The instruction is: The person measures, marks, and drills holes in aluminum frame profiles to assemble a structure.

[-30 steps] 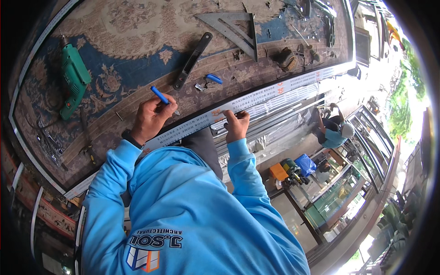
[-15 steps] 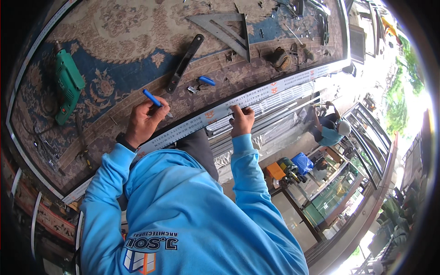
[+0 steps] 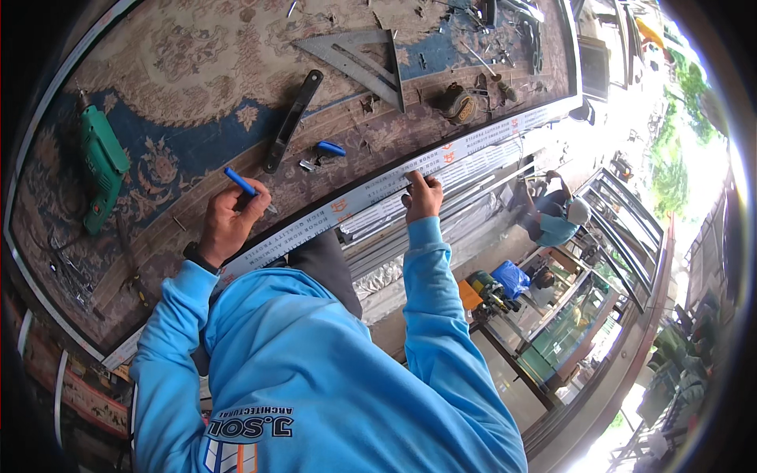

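Observation:
My left hand (image 3: 229,223) is closed round a blue pen (image 3: 241,182), its tip pointing down toward the table's near edge. My right hand (image 3: 423,197) is at the printed edge strip (image 3: 315,223) along that border, with its fingers curled together. Whatever they may pinch is too small to make out. Between the hands, a bit farther in, lies a blue pen cap (image 3: 331,148) beside a small shiny metal piece (image 3: 307,165). A dark flat bar with holes at its ends (image 3: 293,120) rests just beyond my left hand.
Farther back on the patterned table cover (image 3: 189,59) are a metal set square (image 3: 359,69), a tape measure (image 3: 460,102) and scattered bits. A green drill (image 3: 102,162) lies at the left. Metal profiles (image 3: 465,193) lie beyond the right edge; another person (image 3: 560,217) crouches there.
The whole view has shifted, so the table's things appear farther left. My right hand has moved rightward along the edge strip. My left hand keeps its hold on the pen.

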